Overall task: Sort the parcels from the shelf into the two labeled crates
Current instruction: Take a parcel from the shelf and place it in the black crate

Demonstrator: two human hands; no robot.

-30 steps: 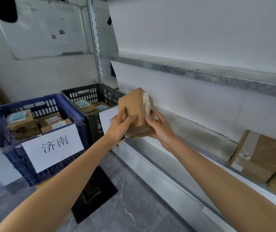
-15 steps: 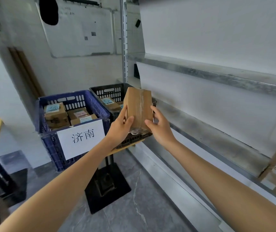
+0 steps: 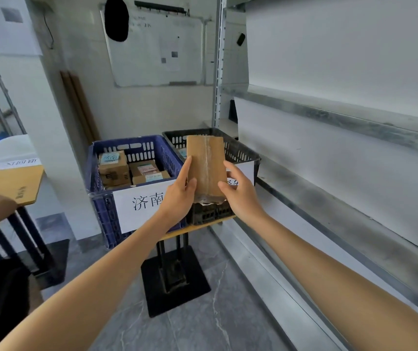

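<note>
1 wooden tabletop [image 3: 18, 184] shows at the far left, with a paper sign lying on its far edge. Next to it stands the blue crate [image 3: 99, 206], raised on a black stand [image 3: 177, 279]; a white label [image 3: 142, 206] reading 济南 hangs on its front wall, and several brown boxes [image 3: 113, 171] with stickers lie inside.

The left hand [image 3: 177, 198] grips the parcel [image 3: 206, 168] from the left, with the forefinger stretched up along the left edge and the thumb pressed on the near face. The parcel is a flat brown carton held upright in the air between the 2 hands, with a strip of clear tape down its middle. In this view it sits in front of the black crate [image 3: 244, 152] and hides part of that crate's white label. The right hand [image 3: 239, 195] clasps the parcel's lower right edge, thumb on the near face and fingers curled behind.

The black crate stands just beside the blue one on the same stand. Further right runs the grey metal shelf [image 3: 342, 219], with a white back panel above it.
</note>
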